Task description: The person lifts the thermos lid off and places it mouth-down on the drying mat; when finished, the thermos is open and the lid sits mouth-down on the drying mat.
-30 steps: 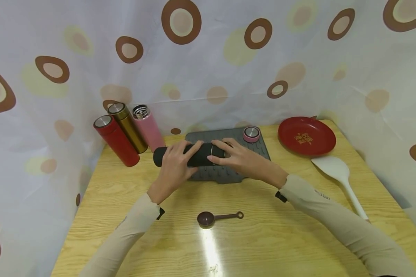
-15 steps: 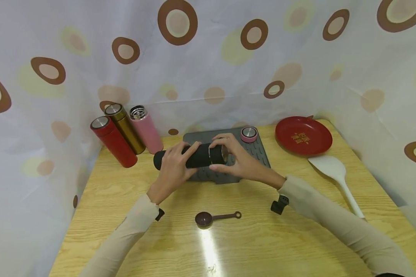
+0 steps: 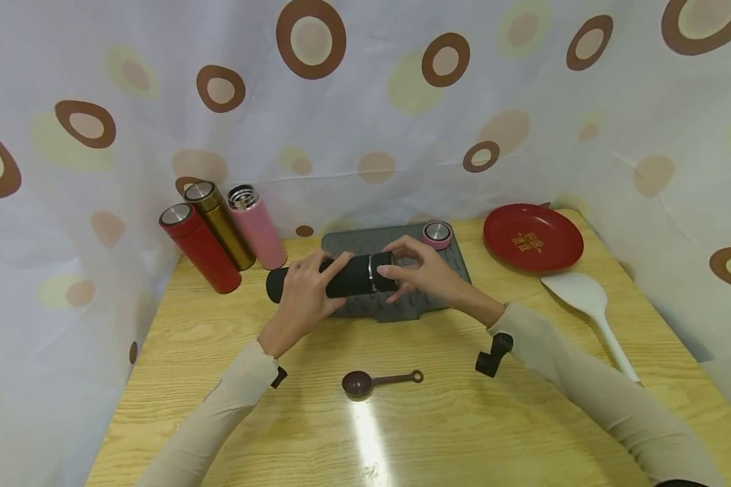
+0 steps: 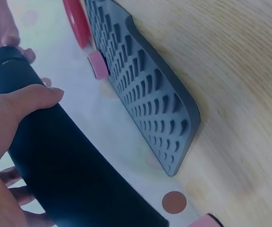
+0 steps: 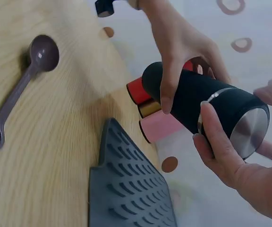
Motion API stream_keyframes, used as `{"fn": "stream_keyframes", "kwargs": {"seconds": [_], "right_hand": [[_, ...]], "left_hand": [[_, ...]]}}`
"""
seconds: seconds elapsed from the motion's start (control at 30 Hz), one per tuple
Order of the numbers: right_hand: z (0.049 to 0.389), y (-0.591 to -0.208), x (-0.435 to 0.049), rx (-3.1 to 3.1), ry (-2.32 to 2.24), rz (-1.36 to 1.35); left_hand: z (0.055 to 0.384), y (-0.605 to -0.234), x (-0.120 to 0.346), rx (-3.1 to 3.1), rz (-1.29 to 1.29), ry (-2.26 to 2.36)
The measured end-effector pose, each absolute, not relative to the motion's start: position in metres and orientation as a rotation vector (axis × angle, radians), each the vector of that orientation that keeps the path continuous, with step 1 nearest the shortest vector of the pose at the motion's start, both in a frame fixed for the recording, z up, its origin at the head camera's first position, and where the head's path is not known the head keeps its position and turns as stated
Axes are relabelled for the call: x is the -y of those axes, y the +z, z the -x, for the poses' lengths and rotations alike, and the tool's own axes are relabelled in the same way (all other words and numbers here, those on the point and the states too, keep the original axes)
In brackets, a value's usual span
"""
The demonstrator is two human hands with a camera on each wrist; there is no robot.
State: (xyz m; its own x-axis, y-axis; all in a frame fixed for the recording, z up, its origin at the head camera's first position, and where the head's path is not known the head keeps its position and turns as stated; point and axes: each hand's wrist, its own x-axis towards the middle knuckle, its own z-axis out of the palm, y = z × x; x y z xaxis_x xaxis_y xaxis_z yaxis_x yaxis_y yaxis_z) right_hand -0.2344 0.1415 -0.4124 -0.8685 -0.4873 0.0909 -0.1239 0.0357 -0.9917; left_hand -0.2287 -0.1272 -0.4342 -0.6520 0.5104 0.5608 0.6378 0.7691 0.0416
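Observation:
A black thermos [image 3: 349, 277] lies level in the air over the grey ridged mat [image 3: 395, 310]. My left hand [image 3: 304, 291] grips its body from above, thumb on the near side. At the other end, my right hand [image 3: 429, 276] holds the black lid [image 5: 235, 113], thumb and fingers spread round it. The lid's brushed steel top [image 5: 251, 132] faces right. A bright metal band [image 5: 216, 94] shows between lid and body. On the mat's far right corner sits a pink lid [image 3: 437, 235] with a steel top.
A red thermos [image 3: 203, 250], a gold thermos [image 3: 225, 230] and a lidless pink thermos [image 3: 260, 233] stand at the back left. A red plate [image 3: 532, 237] and white spatula [image 3: 584, 297] lie at the right. A dark measuring spoon [image 3: 358, 383] lies in front.
My right hand lets its grip shift round the lid: the fingers have turned and now reach lower around its end. The thermos has tilted slightly, and my left hand keeps its hold.

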Motion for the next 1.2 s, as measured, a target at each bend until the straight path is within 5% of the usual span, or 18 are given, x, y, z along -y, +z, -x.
{"fn": "stream_keyframes", "kwargs": {"seconds": [0.23, 0.33, 0.93, 1.2], "right_hand": [[0.242, -0.410, -0.157, -2.651, -1.192, 1.418], [0.249, -0.404, -0.177, -2.760, -0.956, 1.543], [0.300, -0.438, -0.243, -2.974, -0.860, 0.811], [0.317, -0.468, -0.245, -2.950, -0.766, 0.712]], "left_hand": [[0.234, -0.438, 0.144, 2.537, 0.840, -0.443], [0.237, -0.439, 0.155, 2.614, 0.749, -0.574], [0.250, -0.434, 0.188, 2.523, 0.428, -0.845], [0.253, -0.435, 0.206, 2.403, 0.259, -1.024]]}}
